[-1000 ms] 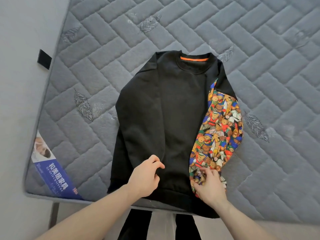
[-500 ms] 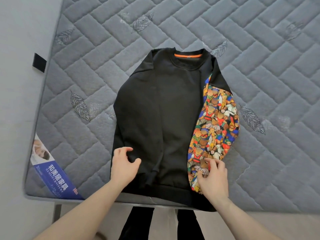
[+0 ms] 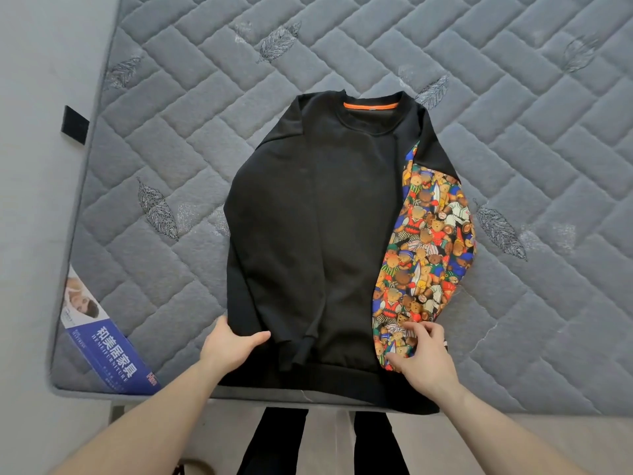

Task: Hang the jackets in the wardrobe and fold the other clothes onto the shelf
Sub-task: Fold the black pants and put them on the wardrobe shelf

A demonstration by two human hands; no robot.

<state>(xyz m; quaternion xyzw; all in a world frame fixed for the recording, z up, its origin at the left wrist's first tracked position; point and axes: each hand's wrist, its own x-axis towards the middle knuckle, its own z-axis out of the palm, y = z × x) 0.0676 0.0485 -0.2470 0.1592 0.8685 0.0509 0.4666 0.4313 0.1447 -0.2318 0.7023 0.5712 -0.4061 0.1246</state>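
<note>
Sweatshirt (image 3: 329,241), black, lies flat on grey mattress (image 3: 531,138), near its front edge. Bear-print sleeve (image 3: 424,255) folded along right side. Left hand (image 3: 229,344) grips sweatshirt's left bottom edge, thumb on top. Right hand (image 3: 423,358) pinches bear-print sleeve near cuff. Blue label (image 3: 109,351) on mattress corner.
</note>
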